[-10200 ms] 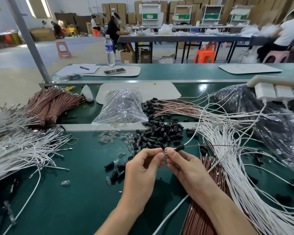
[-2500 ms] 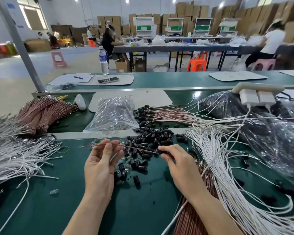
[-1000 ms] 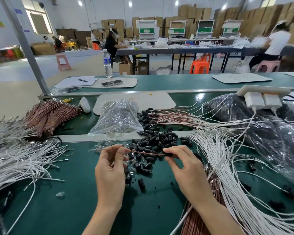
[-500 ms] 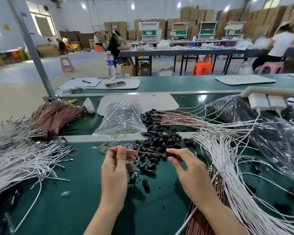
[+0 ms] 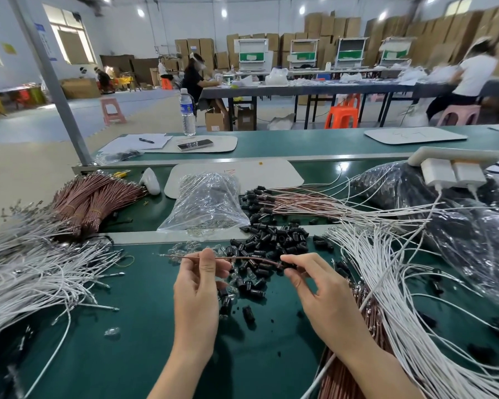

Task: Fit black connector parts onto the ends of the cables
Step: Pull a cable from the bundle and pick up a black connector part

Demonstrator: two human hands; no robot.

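A thin brown cable stretches level between my hands above the green bench. My left hand pinches it near its bare left end. My right hand pinches the right end, where a black connector part sits at my fingertips. A heap of loose black connector parts lies just behind and under the cable. Small clear pieces are scattered beside it.
White cables fan out at the left, and more white cables lie at the right over brown ones. Behind lie a clear plastic bag, brown cable bundles, fitted brown cables and dark bags.
Over ten seconds my hands moved apart, from fingertips together to holding one brown cable stretched level. In the last second they barely shifted; the camera view rose slightly.
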